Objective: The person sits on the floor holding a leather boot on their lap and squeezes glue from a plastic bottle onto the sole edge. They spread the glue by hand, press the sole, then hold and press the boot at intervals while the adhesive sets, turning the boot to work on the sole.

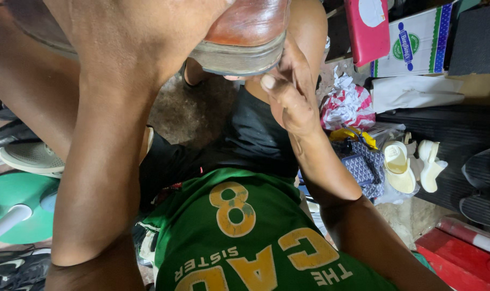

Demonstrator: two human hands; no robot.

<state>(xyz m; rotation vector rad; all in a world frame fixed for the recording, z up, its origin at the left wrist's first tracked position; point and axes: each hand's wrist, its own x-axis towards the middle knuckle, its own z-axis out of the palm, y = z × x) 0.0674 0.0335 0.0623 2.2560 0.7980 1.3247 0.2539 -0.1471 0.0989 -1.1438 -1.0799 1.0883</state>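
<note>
I see a brown leather shoe (245, 32) raised close at the top of the view, glossy upper over a thick grey-tan sole with a worn edge. My right hand (288, 94) pinches at the sole's edge, fingers curled tight. My left hand is hidden behind its forearm (102, 145), so I cannot tell its grip. The shoe's heel end is cut off.
</note>
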